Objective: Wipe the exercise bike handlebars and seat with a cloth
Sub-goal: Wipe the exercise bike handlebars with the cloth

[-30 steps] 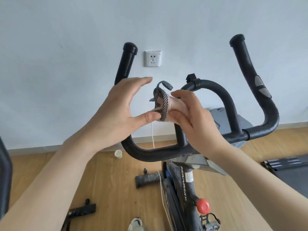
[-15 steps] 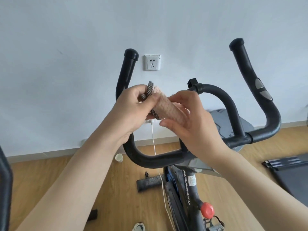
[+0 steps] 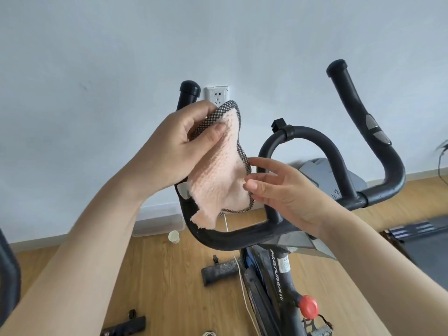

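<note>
Two hands up: left hand (image 3: 174, 146) pinches the cloth (image 3: 218, 180) by its 11 o'clock corner. Right hand (image 3: 286, 190), grip released, fingers at its 3 o'clock edge.

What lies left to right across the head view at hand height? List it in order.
left hand gripping the cloth → pink cloth → right hand → right handlebar horn
</note>
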